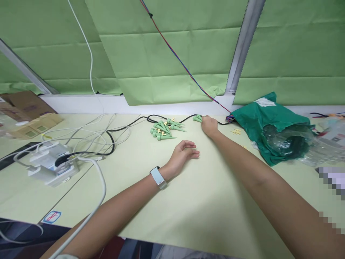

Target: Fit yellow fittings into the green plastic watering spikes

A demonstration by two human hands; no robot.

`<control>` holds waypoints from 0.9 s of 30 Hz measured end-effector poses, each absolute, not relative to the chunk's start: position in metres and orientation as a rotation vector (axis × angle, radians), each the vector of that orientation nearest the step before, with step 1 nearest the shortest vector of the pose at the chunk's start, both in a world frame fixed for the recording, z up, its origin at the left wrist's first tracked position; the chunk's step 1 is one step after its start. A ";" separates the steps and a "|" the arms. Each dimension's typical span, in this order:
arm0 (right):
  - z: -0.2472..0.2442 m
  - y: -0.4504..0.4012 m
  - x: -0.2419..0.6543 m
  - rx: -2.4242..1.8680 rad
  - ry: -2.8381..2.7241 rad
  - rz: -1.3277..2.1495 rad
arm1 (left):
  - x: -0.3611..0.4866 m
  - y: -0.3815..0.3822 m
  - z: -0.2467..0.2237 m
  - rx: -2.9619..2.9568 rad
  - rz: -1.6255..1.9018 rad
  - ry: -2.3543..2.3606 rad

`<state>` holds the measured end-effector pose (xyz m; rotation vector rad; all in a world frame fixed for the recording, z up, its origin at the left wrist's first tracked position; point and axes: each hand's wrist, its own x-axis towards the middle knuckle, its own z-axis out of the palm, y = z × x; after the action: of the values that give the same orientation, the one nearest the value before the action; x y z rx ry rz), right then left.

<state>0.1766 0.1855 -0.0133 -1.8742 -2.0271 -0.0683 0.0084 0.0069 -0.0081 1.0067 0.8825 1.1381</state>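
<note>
My left hand (pixel 183 154) rests palm-down on the pale green table top (pixel 205 201), holding nothing, with a white-strapped watch (pixel 158 177) on its wrist. It lies just below and to the right of a pile of several green plastic drip-irrigation spikes (pixel 163 130) with small yellow fittings. My right hand (pixel 209 126) is at the table's far edge, its fingers closed on a green spike (pixel 197 118). A thin black tube (pixel 181 121) runs through the pile and past that spike. Part of the held spike is hidden by my fingers.
A torn green plastic bag (pixel 272 122) with clear plastic lies to the right, with small yellow fittings (pixel 236 131) beside it. A white power strip (pixel 52 164) and tangled cables sit at left. Cardboard (pixel 29 115) stands far left; green blinds hang behind.
</note>
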 end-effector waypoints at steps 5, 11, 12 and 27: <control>-0.012 0.175 0.164 -1.772 -2.044 -0.020 | 0.008 0.008 -0.010 1.010 1.137 0.862; -0.012 0.157 0.120 -1.602 -2.141 0.194 | 0.008 0.008 -0.009 1.048 1.125 0.852; -0.013 0.156 0.115 -1.597 -2.139 0.227 | 0.008 0.007 -0.008 1.052 1.126 0.852; -0.025 0.058 0.174 -1.289 -1.955 0.643 | 0.011 0.011 -0.006 1.047 1.167 0.993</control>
<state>0.1742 0.0581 -0.0249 -1.2890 -1.9551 0.6435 0.0112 0.0114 -0.0057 1.0472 0.9926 1.1666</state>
